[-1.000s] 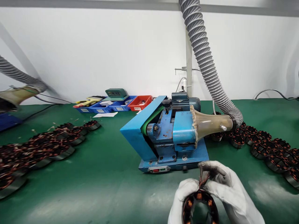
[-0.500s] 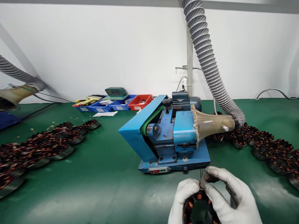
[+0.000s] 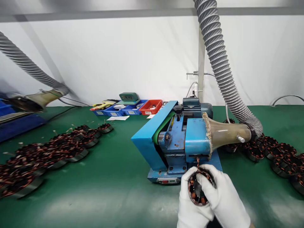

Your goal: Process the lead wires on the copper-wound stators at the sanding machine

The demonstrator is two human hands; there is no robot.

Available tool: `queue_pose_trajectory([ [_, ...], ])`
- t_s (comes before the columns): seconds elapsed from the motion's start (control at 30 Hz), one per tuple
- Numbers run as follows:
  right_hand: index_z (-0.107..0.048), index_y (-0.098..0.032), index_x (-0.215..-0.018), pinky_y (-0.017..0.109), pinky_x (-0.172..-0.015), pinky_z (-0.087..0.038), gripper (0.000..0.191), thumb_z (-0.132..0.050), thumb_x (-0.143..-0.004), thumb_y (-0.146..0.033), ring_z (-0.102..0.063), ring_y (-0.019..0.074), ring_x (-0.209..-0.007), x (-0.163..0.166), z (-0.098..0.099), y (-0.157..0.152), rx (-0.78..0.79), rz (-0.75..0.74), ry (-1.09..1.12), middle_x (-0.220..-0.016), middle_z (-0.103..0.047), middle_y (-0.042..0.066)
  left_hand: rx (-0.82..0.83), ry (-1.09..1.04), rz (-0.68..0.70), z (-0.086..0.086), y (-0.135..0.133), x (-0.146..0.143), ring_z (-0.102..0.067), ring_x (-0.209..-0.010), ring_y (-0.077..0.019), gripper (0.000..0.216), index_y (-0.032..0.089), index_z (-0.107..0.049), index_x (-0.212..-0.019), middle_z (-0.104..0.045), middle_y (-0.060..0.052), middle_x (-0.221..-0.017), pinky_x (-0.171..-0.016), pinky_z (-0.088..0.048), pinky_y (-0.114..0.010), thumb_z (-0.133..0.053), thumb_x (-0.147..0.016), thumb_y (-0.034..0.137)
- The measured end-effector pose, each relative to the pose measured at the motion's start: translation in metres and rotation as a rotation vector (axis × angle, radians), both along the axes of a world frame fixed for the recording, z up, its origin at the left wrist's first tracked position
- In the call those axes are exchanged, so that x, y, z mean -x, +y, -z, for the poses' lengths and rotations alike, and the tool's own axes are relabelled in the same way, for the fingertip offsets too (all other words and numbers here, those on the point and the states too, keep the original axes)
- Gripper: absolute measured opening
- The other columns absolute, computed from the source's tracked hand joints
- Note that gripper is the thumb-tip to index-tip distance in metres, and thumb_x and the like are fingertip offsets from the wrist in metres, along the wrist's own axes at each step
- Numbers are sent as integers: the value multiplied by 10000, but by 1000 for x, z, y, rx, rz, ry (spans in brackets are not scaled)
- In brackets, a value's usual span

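Note:
Both my hands wear white gloves and grip one motor stator [image 3: 199, 200], a ring with copper windings inside. My left hand [image 3: 188, 202] is wrapped round its left side and underside. The thumb of my right hand [image 3: 220, 190] reaches into the ring, with the fingers over its upper right rim. Copper wire leads [image 3: 198, 162] stand up from the stator's top edge and meet the slot in the front of the blue belt-driven machine [image 3: 197, 136]. Whether their tips are inside the slot is hard to see.
Many wound stators [image 3: 78, 153] lie in a cluster at left, and more stators [image 3: 281, 167] at right. A tan funnel [image 3: 228, 131] joins the machine to a grey hose [image 3: 217, 60]. Blue bins [image 3: 133, 110] and a red bin [image 3: 152, 107] stand along the wall.
My hands have brought the stator forward and up to the machine's slot. My right hand has gone from pinching the leads to holding the ring. The camera view has shifted left.

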State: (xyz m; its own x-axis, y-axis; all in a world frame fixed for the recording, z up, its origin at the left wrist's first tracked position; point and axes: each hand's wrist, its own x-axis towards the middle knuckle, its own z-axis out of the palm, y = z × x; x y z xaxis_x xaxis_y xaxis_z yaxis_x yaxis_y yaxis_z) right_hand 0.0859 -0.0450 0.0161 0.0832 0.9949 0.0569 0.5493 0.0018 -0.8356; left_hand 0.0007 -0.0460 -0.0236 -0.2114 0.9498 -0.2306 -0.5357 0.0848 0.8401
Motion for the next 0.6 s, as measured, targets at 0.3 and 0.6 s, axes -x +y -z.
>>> queue_pose_trajectory([
  [0.3,-691,-190,-1005,390,-781,-531,378,-371,-877,-344,-709,288,-871,8,17,12,-19,-19,-78,-969,-763,106,345,-465,267,-11,29,10,-707,-685,-194,246,190,-626,-651,-718,-47,-675,-725,-564,-311,-716,-642,419],
  [0.6,-695,-209,-835,338,-709,-519,326,-421,-892,-377,-716,257,-762,4,1,29,-10,61,128,-830,-774,81,44,-67,128,-9,46,2,-695,-777,-218,424,225,-613,-750,-725,-24,-784,-755,-554,-324,-835,-395,292],
])
